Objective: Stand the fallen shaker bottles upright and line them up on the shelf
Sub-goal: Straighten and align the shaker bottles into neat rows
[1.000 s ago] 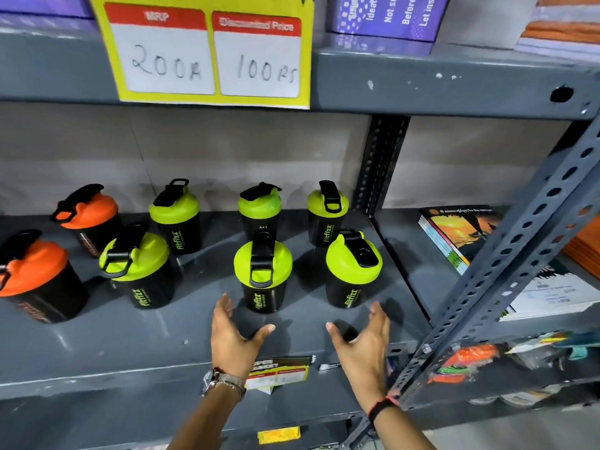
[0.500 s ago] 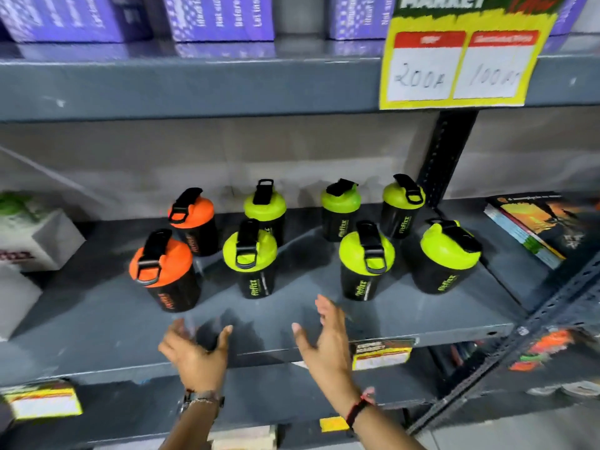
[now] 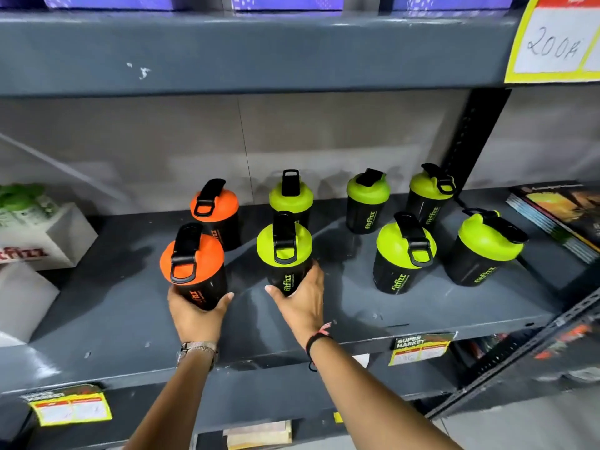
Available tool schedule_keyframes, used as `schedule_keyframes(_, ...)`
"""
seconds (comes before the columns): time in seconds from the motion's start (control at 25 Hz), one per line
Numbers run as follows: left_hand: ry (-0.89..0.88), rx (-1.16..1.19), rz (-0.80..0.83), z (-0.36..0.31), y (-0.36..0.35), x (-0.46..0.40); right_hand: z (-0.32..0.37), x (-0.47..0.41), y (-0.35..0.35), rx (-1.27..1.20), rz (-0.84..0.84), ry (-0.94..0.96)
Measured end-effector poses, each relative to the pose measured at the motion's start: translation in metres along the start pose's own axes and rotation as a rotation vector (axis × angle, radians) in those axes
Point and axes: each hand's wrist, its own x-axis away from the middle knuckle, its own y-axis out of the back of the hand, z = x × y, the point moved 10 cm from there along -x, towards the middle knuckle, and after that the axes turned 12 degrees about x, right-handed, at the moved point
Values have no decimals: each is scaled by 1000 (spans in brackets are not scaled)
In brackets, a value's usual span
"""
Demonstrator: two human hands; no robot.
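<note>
Several black shaker bottles stand upright in two rows on the grey shelf (image 3: pixel 389 313). My left hand (image 3: pixel 194 311) cups the base of the front orange-lidded bottle (image 3: pixel 193 254). My right hand (image 3: pixel 303 302) wraps the base of the front green-lidded bottle (image 3: pixel 284 243) next to it. Behind them stand a second orange-lidded bottle (image 3: pixel 215 203) and a green-lidded one (image 3: pixel 291 194). Further right are more green-lidded bottles, the nearest front one (image 3: pixel 406 246) and the far right one (image 3: pixel 487 237), which leans slightly.
White boxes (image 3: pixel 45 235) sit at the shelf's left end. A stack of books (image 3: pixel 558 216) lies on the right, past a black perforated upright (image 3: pixel 470 141). A yellow price sign (image 3: pixel 558 43) hangs from the shelf above. A slanted metal brace (image 3: pixel 519 362) crosses the lower right.
The view has shifted left. Both hands have moved forward from open in front of the shelf edge onto the two front bottles and closed around their bases.
</note>
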Motion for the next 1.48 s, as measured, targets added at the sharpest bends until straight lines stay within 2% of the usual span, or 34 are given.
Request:
schedule_keyframes(0.16,25,-57,-47,6,6,2,2,1,0,57,-20,17)
schedule_keyframes(0.84,41,-73,18,1,6,30,-16,23,25,68,-55,48)
schedule_keyframes(1.12,23,-43,103,0,1,26,-19,23,25,53,-67,28)
schedule_keyframes(1.48,22,-92,50,-1,7,27,-19,22,25,89,-94,37)
